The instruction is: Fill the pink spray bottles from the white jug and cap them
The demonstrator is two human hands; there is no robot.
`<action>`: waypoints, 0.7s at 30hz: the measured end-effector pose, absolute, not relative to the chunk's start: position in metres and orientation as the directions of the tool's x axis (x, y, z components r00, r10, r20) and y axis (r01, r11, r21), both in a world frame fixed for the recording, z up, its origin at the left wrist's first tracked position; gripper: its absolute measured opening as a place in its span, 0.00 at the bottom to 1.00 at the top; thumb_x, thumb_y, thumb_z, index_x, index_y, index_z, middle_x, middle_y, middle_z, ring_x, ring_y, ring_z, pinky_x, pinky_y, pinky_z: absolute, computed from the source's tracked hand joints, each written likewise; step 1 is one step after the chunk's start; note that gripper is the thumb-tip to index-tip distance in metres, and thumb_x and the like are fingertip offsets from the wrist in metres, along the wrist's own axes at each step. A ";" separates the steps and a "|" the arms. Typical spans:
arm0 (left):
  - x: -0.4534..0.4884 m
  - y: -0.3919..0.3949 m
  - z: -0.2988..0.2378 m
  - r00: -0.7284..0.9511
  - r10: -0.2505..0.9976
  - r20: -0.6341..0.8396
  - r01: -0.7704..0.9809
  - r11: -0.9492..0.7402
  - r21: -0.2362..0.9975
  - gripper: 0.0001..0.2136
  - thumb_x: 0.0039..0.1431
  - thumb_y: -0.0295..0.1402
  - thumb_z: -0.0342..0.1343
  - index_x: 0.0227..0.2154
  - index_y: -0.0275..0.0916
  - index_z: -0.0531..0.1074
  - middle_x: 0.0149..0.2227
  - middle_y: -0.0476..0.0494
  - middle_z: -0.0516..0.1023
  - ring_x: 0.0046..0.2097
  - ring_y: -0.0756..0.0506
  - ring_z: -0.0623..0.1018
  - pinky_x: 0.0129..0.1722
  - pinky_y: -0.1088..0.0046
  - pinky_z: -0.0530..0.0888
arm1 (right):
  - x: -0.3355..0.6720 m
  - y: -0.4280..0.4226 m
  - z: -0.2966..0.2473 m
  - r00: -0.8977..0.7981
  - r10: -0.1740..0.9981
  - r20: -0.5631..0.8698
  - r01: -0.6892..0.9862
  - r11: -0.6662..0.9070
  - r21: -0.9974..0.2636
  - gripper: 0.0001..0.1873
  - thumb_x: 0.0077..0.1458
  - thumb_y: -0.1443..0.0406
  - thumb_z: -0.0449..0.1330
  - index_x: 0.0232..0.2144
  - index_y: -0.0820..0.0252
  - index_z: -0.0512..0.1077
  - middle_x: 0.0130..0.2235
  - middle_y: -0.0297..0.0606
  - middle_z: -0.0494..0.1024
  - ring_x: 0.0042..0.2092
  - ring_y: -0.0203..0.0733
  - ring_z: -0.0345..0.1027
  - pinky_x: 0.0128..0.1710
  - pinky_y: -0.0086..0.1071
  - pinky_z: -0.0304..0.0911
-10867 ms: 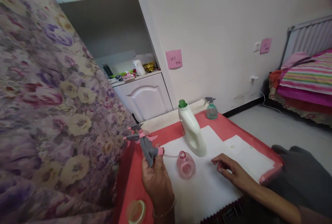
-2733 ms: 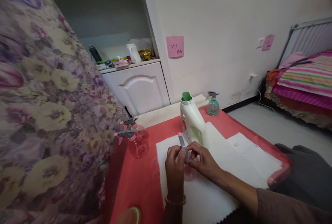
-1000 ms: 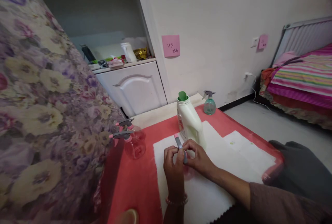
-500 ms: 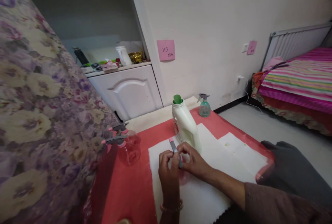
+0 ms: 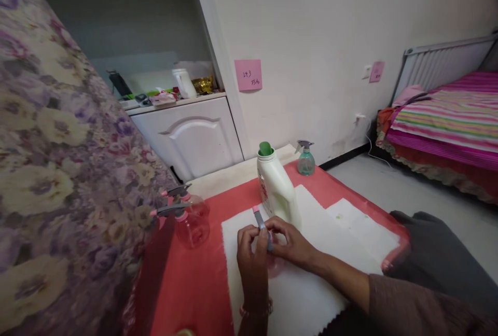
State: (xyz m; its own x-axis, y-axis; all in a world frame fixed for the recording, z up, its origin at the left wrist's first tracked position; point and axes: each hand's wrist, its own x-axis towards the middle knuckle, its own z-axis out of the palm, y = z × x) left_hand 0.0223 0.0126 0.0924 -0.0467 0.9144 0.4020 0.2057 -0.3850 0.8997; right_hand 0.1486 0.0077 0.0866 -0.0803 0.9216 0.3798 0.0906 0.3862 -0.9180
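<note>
Both my hands are closed around the grey spray head (image 5: 260,219) with a pink tip, which sits over a clear pink spray bottle (image 5: 277,267). My left hand (image 5: 251,253) grips the head from the left, thumb along its top. From the right, my right hand (image 5: 291,245) pinches it near its collar. The fingers hide much of the trigger and the bottle's neck. Just beyond them stands a large pale-green jug (image 5: 278,183), uncapped, with a green piece (image 5: 265,148) at its mouth. The bottle rests on white cloth (image 5: 299,294).
Two pink spray bottles (image 5: 193,231) stand at the left on the red tabletop (image 5: 194,279). A green spray bottle (image 5: 306,162) is at the far corner. A floral curtain (image 5: 70,170) hangs close on the left. A dark grey object (image 5: 439,253) borders the table's right side.
My hands have barely shifted on the spray head, the right one a touch lower. The view has drifted very slightly; the bottles and jug stay in place.
</note>
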 end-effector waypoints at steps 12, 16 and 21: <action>0.024 0.012 0.092 -0.064 0.916 0.397 0.202 -0.378 0.904 0.11 0.58 0.42 0.55 0.26 0.41 0.70 0.34 0.48 0.71 0.39 0.44 0.73 0.41 0.70 0.70 | 0.152 0.007 0.087 -0.090 0.910 0.405 0.108 0.413 -0.904 0.12 0.50 0.60 0.66 0.36 0.57 0.73 0.40 0.36 0.73 0.44 0.44 0.68 0.47 0.37 0.61; 0.024 0.011 0.092 -0.064 0.922 0.381 0.186 -0.364 0.913 0.11 0.58 0.42 0.55 0.27 0.41 0.70 0.34 0.48 0.71 0.39 0.45 0.73 0.40 0.70 0.70 | 0.149 0.008 0.085 -0.015 0.921 0.389 0.088 0.389 -0.917 0.11 0.50 0.58 0.66 0.30 0.58 0.71 0.36 0.34 0.73 0.40 0.42 0.68 0.43 0.36 0.62; 0.024 0.012 0.092 -0.056 0.913 0.403 0.183 -0.388 0.903 0.11 0.58 0.41 0.55 0.26 0.41 0.70 0.34 0.48 0.70 0.39 0.45 0.73 0.39 0.71 0.70 | 0.149 0.007 0.085 -0.004 0.917 0.398 0.140 0.395 -0.908 0.14 0.48 0.58 0.68 0.35 0.57 0.71 0.38 0.34 0.72 0.41 0.42 0.66 0.43 0.35 0.61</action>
